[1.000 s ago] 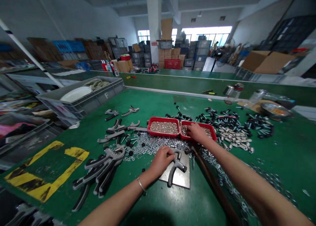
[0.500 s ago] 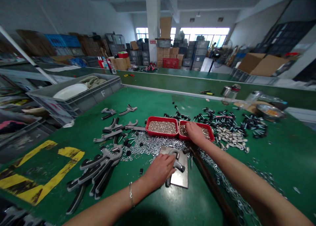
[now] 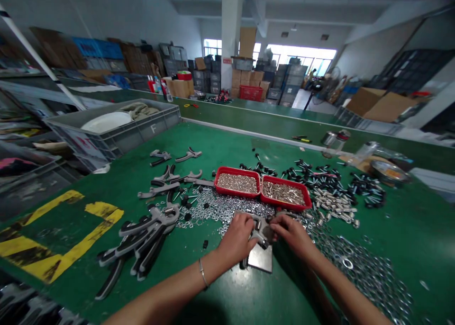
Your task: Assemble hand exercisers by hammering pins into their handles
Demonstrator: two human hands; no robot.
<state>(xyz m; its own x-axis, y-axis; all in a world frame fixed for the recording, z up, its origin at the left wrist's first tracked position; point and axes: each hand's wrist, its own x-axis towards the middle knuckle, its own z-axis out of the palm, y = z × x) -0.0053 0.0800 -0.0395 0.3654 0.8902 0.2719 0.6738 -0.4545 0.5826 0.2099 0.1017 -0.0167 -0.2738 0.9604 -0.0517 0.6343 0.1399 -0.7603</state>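
Observation:
My left hand (image 3: 236, 239) grips a grey metal handle piece (image 3: 262, 236) that lies on a square steel plate (image 3: 261, 261). My right hand (image 3: 293, 235) is pinched at the same piece from the other side, and its fingers hide whatever they may hold. Just behind my hands are two red trays, one of small silver parts (image 3: 237, 183) and one of short metal pieces (image 3: 284, 194). Loose silver nuts (image 3: 216, 209) spread to the left of the plate. A heap of grey-and-black handles (image 3: 142, 235) lies further left.
Black-headed bolts (image 3: 320, 178) and silver fittings (image 3: 332, 202) lie right of the trays, with silver washers (image 3: 366, 268) at lower right. A grey crate (image 3: 152, 128) stands at the bench's far left, and yellow-black tape (image 3: 60, 239) marks the green surface.
My right hand has left the right red tray and come down to the handle piece on the plate. My left hand stays on the piece, and the view has shifted slightly.

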